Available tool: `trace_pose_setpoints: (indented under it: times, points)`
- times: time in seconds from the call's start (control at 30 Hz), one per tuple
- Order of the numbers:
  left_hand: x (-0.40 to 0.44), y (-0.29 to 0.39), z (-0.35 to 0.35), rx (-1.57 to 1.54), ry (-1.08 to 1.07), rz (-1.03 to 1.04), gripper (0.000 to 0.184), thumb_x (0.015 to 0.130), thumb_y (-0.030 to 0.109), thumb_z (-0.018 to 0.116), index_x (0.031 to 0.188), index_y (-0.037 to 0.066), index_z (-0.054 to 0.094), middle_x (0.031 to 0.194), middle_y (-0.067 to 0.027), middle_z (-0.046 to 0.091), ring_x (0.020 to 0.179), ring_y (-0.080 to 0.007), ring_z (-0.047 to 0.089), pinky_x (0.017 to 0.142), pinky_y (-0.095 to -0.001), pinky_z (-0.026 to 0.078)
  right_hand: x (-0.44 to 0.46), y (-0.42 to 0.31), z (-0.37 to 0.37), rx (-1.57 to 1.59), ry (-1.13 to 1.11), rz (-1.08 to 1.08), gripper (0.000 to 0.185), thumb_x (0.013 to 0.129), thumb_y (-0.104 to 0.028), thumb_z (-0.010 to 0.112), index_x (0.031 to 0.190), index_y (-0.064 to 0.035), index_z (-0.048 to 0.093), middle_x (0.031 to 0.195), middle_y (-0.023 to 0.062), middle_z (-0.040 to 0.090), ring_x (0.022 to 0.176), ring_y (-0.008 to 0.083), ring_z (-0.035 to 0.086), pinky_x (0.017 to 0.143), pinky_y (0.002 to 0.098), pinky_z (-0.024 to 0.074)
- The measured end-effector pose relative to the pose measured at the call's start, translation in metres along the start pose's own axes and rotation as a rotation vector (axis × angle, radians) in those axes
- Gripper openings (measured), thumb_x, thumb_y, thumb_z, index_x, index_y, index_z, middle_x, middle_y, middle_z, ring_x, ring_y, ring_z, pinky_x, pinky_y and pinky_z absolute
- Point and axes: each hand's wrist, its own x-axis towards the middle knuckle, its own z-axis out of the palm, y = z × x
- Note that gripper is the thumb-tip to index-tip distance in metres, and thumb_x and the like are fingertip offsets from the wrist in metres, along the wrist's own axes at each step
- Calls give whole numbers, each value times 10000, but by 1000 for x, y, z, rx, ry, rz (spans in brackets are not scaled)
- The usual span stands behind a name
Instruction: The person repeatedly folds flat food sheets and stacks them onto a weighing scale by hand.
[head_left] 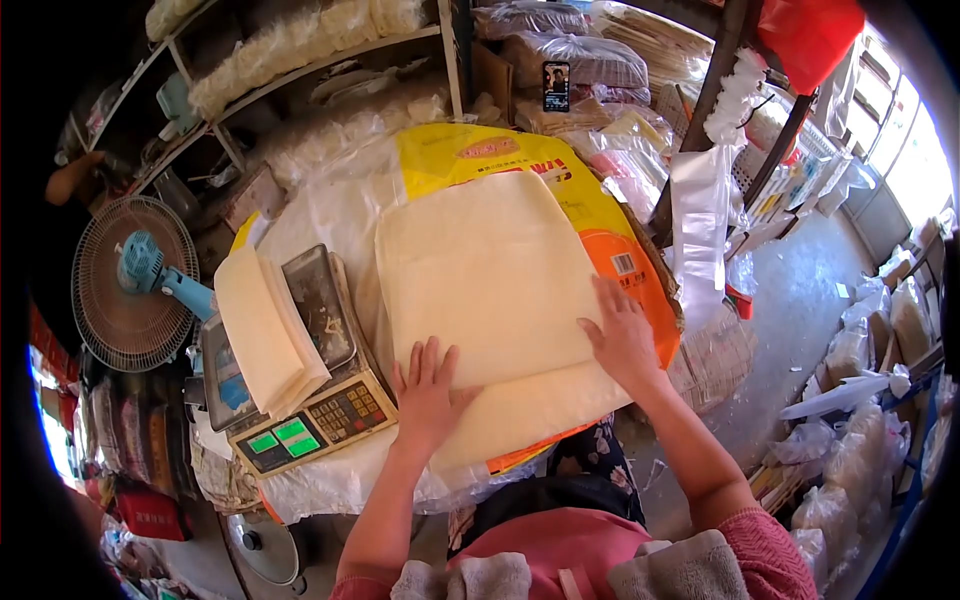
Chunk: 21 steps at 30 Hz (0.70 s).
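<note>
A broad stack of thin, pale cream, soft-looking rectangular sheets [485, 270] lies flat on yellow-and-orange printed plastic [600, 205], its far corners rounded. Across its near side runs a smooth cream band [530, 405], lying level. The left hand [432, 388] rests open at the near left, the right hand [622, 335] spread over the right edge.

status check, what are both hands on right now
Left hand open on pale sheets. Right hand open at their right edge. Scale with folded stack close by left hand, nothing on top of sheets but hands.
</note>
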Motion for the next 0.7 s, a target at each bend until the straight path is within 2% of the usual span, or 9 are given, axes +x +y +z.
trace_pose_setpoints:
  times: [0.13, 0.2, 0.3, 0.4, 0.43, 0.53, 0.57, 0.67, 0.7]
  points:
    - [-2, 1, -3, 14, 8, 32, 603, 869, 397, 582, 1386, 120, 441, 1505, -143, 292, 1410, -311, 233, 1109, -574, 149, -14, -2, 41, -28, -209, -250, 536, 940, -264, 525, 1436, -151, 356, 1505, 141, 293, 1416, 350, 205, 1144, 528, 151]
    - [-2, -2, -12, 42, 3, 74, 532, 855, 274, 588, 1348, 108, 477, 1476, -142, 350, 1394, -287, 282, 1095, -556, 209, -22, 7, 59, -84, -209, -275, 523, 949, -290, 506, 1433, -154, 363, 1503, 129, 303, 1415, 348, 209, 1141, 530, 150]
    - [-2, -33, -20, 31, 57, 112, 436, 787, 112, 573, 1221, 78, 553, 1295, -125, 551, 1246, -258, 487, 1039, -517, 314, -19, 10, 57, -79, -247, -286, 504, 961, -295, 481, 1430, -149, 368, 1491, 150, 313, 1410, 344, 224, 1125, 547, 179]
    - [-9, -41, -41, -63, 150, 72, 292, 745, 46, 582, 1034, 62, 624, 1099, -101, 657, 1067, -262, 604, 1029, -477, 352, -13, -22, 35, -34, -388, -172, 489, 967, -253, 483, 1424, -124, 363, 1478, 160, 333, 1379, 358, 293, 1105, 559, 225]
    - [-8, -25, -56, -79, 239, 123, 221, 733, 24, 621, 950, 60, 639, 998, -87, 678, 960, -262, 636, 1008, -453, 383, -13, -42, 23, 41, -355, -279, 494, 950, -230, 504, 1412, -112, 375, 1448, 162, 374, 1355, 349, 334, 1100, 554, 241]
    - [-4, 19, -80, -263, 382, 255, 230, 724, -3, 656, 947, 52, 641, 968, -101, 671, 935, -290, 632, 1007, -430, 393, -6, -94, 1, 148, -279, -512, 506, 887, -152, 561, 1367, -82, 420, 1346, 157, 497, 1273, 320, 455, 1079, 533, 295]
    - [-2, 24, -83, -273, 485, 246, 344, 739, -44, 663, 1068, 36, 600, 1088, -114, 639, 1031, -277, 609, 1006, -413, 404, 2, -101, -1, 104, -267, -530, 508, 857, -120, 576, 1346, -76, 443, 1304, 148, 537, 1238, 310, 494, 1069, 522, 317]
    - [3, 13, -62, -688, 772, -261, 530, 772, -8, 684, 1262, 35, 486, 1249, -134, 543, 1186, -262, 521, 1022, -403, 382, 9, -103, -17, 283, -29, -665, 451, 743, 2, 602, 1186, -75, 579, 1179, 92, 636, 1112, 275, 597, 1008, 469, 413]
    - [-2, -16, -34, -945, 648, -366, 680, 793, -42, 662, 1384, 35, 335, 1382, -127, 418, 1271, -236, 431, 1052, -382, 356, 9, -96, -29, 321, 10, -759, 425, 738, 13, 603, 1154, -74, 598, 1174, 86, 639, 1104, 272, 602, 999, 462, 423]
